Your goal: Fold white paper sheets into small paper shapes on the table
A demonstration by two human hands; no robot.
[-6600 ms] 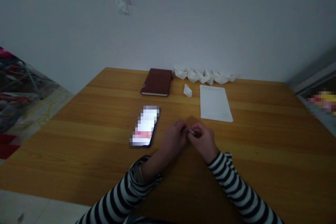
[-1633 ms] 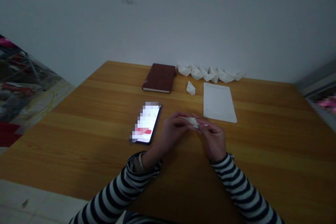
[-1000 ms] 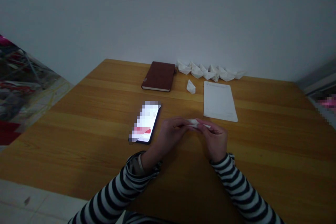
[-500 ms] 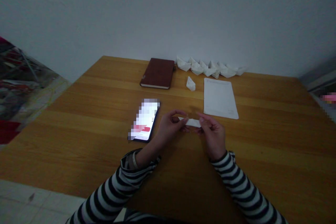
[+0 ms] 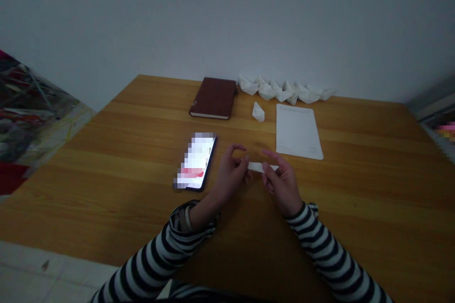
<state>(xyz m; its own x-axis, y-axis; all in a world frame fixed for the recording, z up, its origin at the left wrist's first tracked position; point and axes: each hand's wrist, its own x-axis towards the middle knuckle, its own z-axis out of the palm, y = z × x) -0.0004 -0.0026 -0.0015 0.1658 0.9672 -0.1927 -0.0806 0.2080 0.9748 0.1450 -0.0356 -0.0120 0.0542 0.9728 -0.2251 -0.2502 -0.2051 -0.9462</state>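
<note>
So, the left hand and right hand each have a pinch on the strip, thumbs on top, index fingers raised off it. It's white paper, flat and narrow, one pointy end sticking out past the right thumb, held just right of the phone over the table. A few seconds ago the fingertips were bunched together with only a bit of white poking out; now there's a gap and its middle is bare. Beyond the phone lies the book; the scrap, sheet and folded papers are beyond it too, off to its right.
</note>
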